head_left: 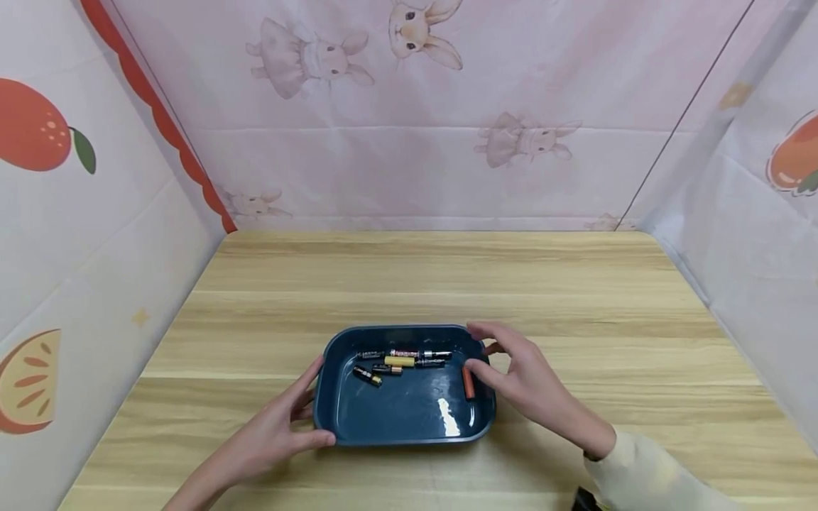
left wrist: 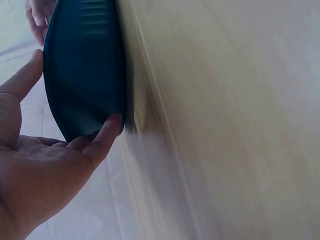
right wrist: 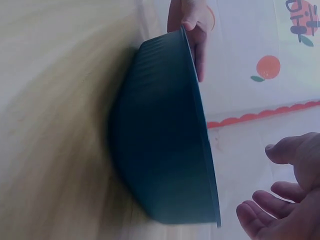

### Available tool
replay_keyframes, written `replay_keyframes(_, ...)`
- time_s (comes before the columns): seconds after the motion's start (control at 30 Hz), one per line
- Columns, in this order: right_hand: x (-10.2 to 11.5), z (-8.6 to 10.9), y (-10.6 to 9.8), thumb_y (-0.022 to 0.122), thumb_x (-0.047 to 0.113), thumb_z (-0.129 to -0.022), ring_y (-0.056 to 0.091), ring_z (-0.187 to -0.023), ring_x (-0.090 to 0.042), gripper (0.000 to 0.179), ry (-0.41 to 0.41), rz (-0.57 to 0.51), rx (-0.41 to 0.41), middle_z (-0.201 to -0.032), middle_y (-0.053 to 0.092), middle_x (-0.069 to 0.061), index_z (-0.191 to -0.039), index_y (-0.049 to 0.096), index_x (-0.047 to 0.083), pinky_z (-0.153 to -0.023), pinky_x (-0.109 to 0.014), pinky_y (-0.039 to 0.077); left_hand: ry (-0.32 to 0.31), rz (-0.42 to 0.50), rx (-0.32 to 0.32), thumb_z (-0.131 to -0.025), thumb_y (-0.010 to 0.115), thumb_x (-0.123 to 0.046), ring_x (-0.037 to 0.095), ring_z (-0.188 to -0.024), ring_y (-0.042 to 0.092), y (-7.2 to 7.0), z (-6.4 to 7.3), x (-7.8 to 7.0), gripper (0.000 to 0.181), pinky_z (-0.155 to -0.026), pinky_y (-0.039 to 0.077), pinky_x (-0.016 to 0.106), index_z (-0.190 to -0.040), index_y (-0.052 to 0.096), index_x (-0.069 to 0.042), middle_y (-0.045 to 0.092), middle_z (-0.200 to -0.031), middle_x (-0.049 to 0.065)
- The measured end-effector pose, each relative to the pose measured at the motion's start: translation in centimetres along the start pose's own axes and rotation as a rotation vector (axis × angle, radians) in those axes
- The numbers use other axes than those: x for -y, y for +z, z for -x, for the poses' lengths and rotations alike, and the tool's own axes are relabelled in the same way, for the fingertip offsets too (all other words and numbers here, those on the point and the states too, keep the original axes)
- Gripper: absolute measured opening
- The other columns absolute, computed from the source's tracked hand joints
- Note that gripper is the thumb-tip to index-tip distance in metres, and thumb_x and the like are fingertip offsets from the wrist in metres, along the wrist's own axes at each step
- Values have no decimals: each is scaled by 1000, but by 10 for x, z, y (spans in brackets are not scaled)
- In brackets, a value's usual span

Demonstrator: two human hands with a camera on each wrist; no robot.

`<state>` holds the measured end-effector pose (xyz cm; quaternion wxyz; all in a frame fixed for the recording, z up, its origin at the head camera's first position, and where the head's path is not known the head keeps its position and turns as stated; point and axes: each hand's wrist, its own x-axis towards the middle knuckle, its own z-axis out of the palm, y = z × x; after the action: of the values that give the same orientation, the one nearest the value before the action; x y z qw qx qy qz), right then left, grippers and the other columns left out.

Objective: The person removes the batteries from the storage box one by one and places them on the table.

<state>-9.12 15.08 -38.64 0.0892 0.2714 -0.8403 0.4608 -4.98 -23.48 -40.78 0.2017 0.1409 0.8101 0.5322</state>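
Observation:
A dark blue rectangular dish with rounded corners sits on the wooden table. Inside it, several small batteries lie grouped toward the back left, among them a yellow battery and a black battery with a gold end. An orange battery lies apart, by the right wall. My left hand holds the dish's left end, thumb at the front corner of the rim and fingers along the side. Over the right rim hovers my right hand, fingers loosely bent and nothing in them; the right wrist view shows it apart from the dish.
The wooden table top runs back to a pink rabbit-print cloth. White fruit-print cloths stand along the left and right sides. A small black and yellow object shows at the bottom edge, beside the right sleeve.

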Motion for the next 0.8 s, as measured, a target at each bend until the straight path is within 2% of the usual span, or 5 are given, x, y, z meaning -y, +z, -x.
replay_keyframes(0.17,6,-14,19,78,3,-92,67,-108,-29,46,46,-109,79,-128,67,-12,-136,62,4,-79,-41,62,-2,3,3,-91,83,-23,40,-129,59,0,0,1,108,-105,51,43,-167,7,-13,24,-164,32)
replay_keyframes(0.33,12,-26,41,74,11,-97,71,-97,-26,38,73,-149,178,-124,67,-14,-133,64,4,-75,-32,62,-10,-7,-3,-90,83,-23,38,-127,61,0,0,1,109,-105,50,45,-167,7,-14,26,-163,32)
replay_keyframes(0.43,14,-34,55,74,13,-98,71,-98,-24,35,76,-148,235,-123,68,-14,-131,66,4,-84,-35,61,-14,-6,-5,-90,83,-22,39,-127,61,0,1,2,108,-105,51,45,-167,7,-14,26,-163,32)
replay_keyframes(0.57,17,-41,69,73,12,-98,69,-102,-26,35,94,-158,274,-122,69,-15,-130,67,1,-87,-41,61,-15,-6,-1,-91,82,-23,42,-130,58,0,1,2,108,-104,51,44,-167,7,-14,24,-164,32)
replay_keyframes(0.8,21,-49,91,73,8,-97,70,-96,-23,30,106,-176,305,-116,70,-18,-123,70,-4,-81,-23,58,-27,-4,3,-91,83,-26,44,-134,53,-1,-1,0,108,-106,50,45,-168,7,-16,21,-165,30)
